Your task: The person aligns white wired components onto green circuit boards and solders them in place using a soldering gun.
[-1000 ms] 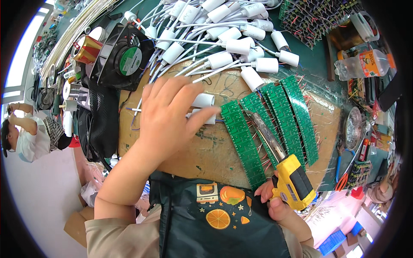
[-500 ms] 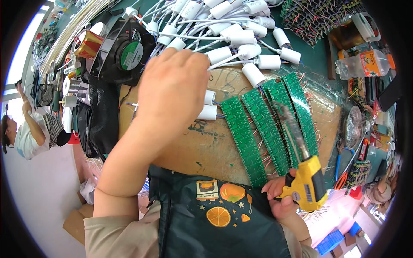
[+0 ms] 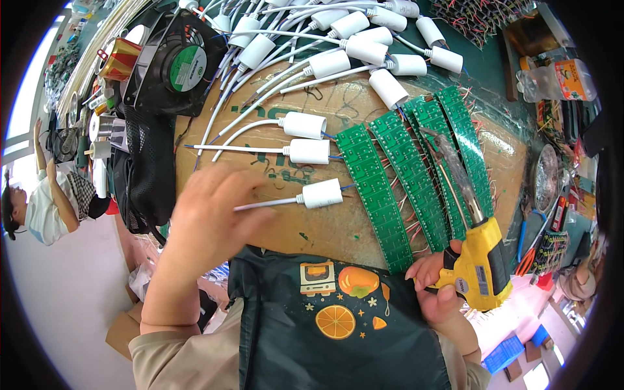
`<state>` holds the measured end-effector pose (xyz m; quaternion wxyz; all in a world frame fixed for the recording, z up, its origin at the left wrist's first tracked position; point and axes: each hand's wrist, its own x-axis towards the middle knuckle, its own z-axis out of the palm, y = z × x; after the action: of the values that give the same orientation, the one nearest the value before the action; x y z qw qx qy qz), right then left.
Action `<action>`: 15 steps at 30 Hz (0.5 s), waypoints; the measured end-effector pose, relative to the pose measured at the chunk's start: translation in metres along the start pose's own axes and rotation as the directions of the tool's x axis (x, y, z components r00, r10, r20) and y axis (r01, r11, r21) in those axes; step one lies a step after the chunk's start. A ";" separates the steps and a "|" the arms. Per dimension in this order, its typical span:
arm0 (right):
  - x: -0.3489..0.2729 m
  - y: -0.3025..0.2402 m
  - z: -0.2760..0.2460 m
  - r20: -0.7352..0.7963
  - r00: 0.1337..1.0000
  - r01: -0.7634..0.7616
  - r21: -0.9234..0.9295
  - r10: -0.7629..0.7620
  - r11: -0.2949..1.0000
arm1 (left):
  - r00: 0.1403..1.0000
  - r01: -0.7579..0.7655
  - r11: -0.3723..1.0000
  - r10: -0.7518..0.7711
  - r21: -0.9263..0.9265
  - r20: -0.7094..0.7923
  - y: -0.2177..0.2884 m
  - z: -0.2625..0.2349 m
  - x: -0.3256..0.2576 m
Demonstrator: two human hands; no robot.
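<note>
My left hand (image 3: 218,208) is at the tail of a white cylindrical connector (image 3: 322,194) that has a short white cable. Motion smears the fingers, so I cannot tell whether they grip the cable or only hover around it. The connector's thin blue wire reaches toward the nearest long green circuit board (image 3: 376,198). Two more white connectors (image 3: 310,151) lie above it, blue wires pointing at the same board's edge. In my right hand (image 3: 439,276) is a yellow and black soldering gun (image 3: 478,266), fingers around its handle. Its metal tip extends over other green boards (image 3: 416,182) in the row.
A heap of white connectors (image 3: 325,65) covers the back of the cardboard mat (image 3: 279,231). At the left stand a black fan (image 3: 175,65) and a red-gold can (image 3: 120,60). Plastic bottle (image 3: 556,83) and pliers (image 3: 530,257) are at right. Another person (image 3: 49,201) is far left.
My left hand has come down and toward me from the heap. A third connector now lies below the other two by the board. My right hand still holds the soldering gun.
</note>
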<state>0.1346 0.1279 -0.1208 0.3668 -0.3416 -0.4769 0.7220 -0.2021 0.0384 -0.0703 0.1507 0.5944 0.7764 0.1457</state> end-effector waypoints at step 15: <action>-0.003 -0.005 0.003 0.054 0.990 -0.131 -0.026 0.133 0.991 | 0.891 -0.419 0.903 0.429 0.096 -0.147 0.032 0.059 0.024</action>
<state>0.1345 0.1251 -0.1144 0.3008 -0.3562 -0.4714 0.7486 -0.1561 0.0727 -0.1123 0.0323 0.7396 0.6420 0.1997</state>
